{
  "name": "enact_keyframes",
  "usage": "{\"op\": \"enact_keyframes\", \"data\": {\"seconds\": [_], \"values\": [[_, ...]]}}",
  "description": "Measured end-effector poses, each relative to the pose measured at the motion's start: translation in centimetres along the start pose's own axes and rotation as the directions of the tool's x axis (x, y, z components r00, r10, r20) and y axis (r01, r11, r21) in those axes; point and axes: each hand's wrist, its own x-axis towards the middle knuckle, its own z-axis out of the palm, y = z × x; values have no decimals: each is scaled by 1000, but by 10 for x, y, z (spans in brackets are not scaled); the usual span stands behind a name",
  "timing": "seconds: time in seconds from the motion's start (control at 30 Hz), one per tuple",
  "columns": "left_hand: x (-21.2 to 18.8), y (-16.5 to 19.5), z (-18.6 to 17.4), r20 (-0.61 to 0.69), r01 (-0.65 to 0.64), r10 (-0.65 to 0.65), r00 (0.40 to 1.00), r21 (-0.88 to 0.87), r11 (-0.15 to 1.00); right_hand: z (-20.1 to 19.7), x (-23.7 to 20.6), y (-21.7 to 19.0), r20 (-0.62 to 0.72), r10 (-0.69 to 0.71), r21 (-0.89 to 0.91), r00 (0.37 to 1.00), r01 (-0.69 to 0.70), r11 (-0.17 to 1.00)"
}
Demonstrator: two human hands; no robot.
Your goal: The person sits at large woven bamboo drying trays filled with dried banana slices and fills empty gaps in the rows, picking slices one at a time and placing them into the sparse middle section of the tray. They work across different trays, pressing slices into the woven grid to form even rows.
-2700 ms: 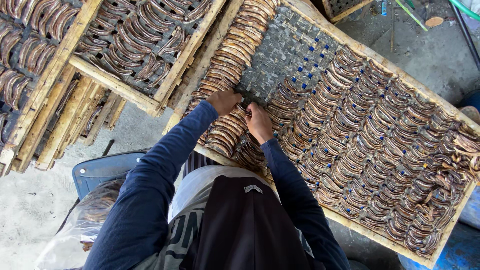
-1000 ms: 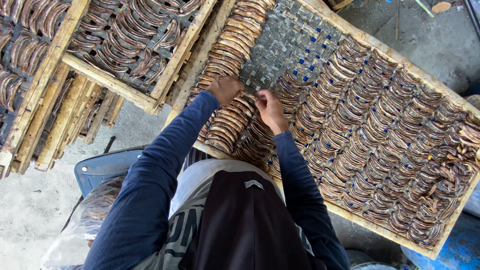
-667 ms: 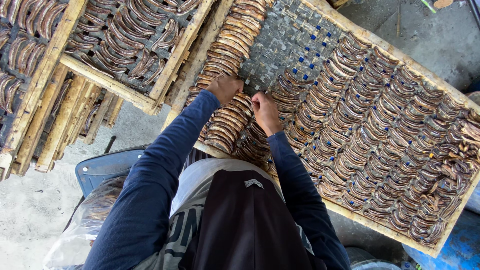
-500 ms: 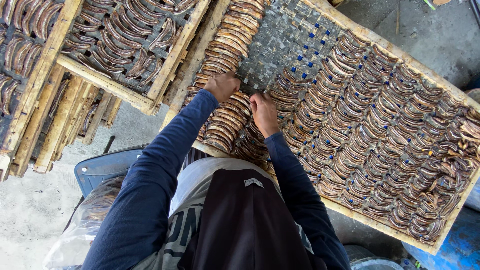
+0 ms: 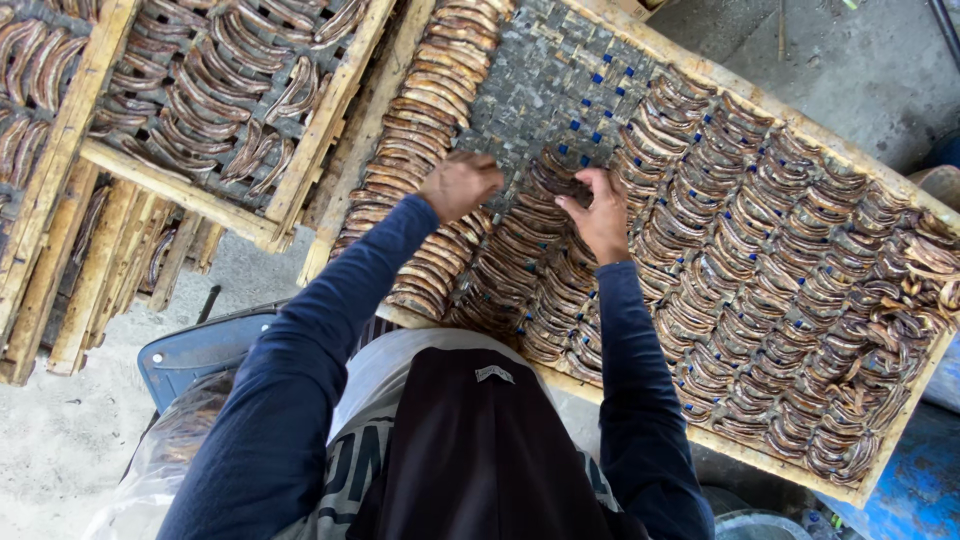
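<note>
Near tray (image 5: 640, 40): mesh rack, rows of curved dried fish (image 5: 760, 270) (brown).
Left hand (image 5: 458, 186): fingers curled on fish; grip unclear.
Right hand (image 5: 600, 212): fingers pinching one fish.
Far tray (image 5: 180, 185): more fish.

**Curved brown strips on a wooden mesh tray**

The thin, curved brown strips (image 5: 560, 215), crescent-shaped and dark, lie in close overlapping rows on the grey woven mesh of a wooden-framed rectangular tray (image 5: 640, 35). The rows run along the tray's length. A patch of bare mesh (image 5: 560, 80) with small blue dots stays uncovered near the tray's upper middle.
</note>
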Motion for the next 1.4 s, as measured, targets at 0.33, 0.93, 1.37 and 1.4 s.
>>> {"op": "enact_keyframes", "data": {"seconds": [0.33,0.93,1.37,1.4], "values": [[88,23,23,250,-4,1,968,10,1000,-8,31,-4,232,75,-205,970,-27,978],[88,23,34,103,37,-44,994,65,997,9,17,24,108,-355,-464,928,363,808],[119,21,28,-1,-83,86,996,225,971,5,37,32,145,-348,-429,926,376,821],[118,22,29,-23,-84,91,996,218,972,8,38,33,138,-358,-458,923,380,804]]}}
